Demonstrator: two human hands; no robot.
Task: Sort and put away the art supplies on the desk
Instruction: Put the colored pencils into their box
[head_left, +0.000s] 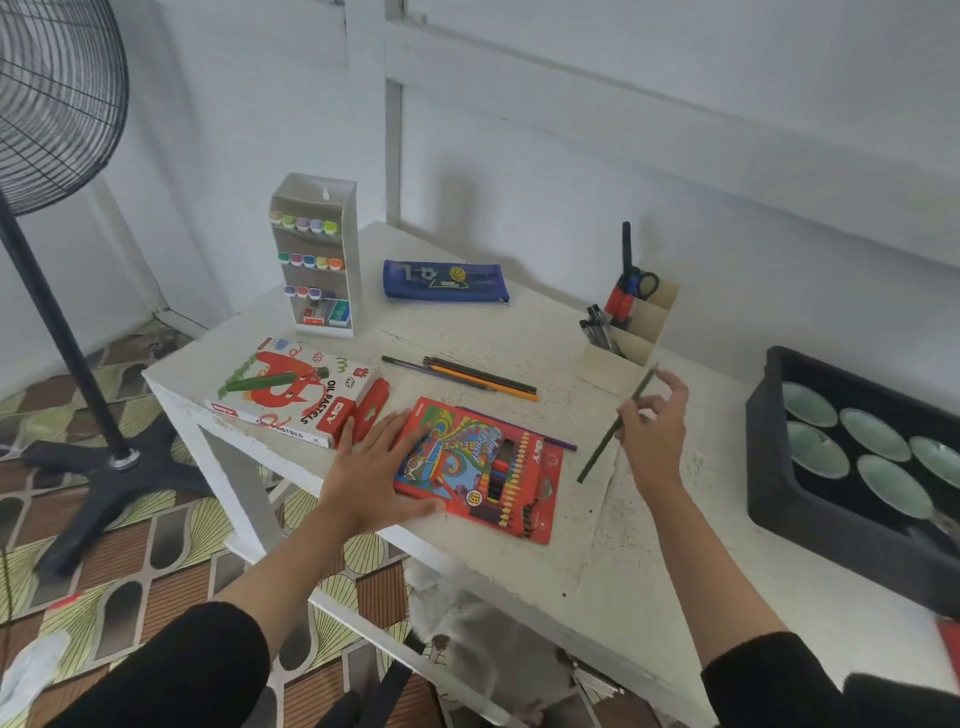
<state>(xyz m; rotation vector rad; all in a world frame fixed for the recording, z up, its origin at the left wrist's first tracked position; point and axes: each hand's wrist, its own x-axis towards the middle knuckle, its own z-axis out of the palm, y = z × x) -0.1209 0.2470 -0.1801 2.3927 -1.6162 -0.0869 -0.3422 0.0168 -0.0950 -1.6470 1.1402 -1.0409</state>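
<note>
Head view: a thin dark green pencil (597, 454) is pinched between the thumb and curled fingers (675, 387) of the right hand (657, 436) and held tilted above the white counter (623, 545), just right of the flat red cardboard box of coloured pencils (483, 467). The straight fingers (397, 423) of the left hand (371, 467) are laid flat on that box's left edge, steadying it. A purple pencil (561, 444) is seen at the box's far edge, and a loose cluster of dark and orange pencils (467, 376) lies beyond it. Left of the box rests a white oil-pastel carton (296, 395); far right of it stands a beige divided organiser (634, 338). Gathering of loose pencils is judged to be the step in hand. Next, the box must be opened for the green pencil, or the pencil carried to the organiser.
</note>
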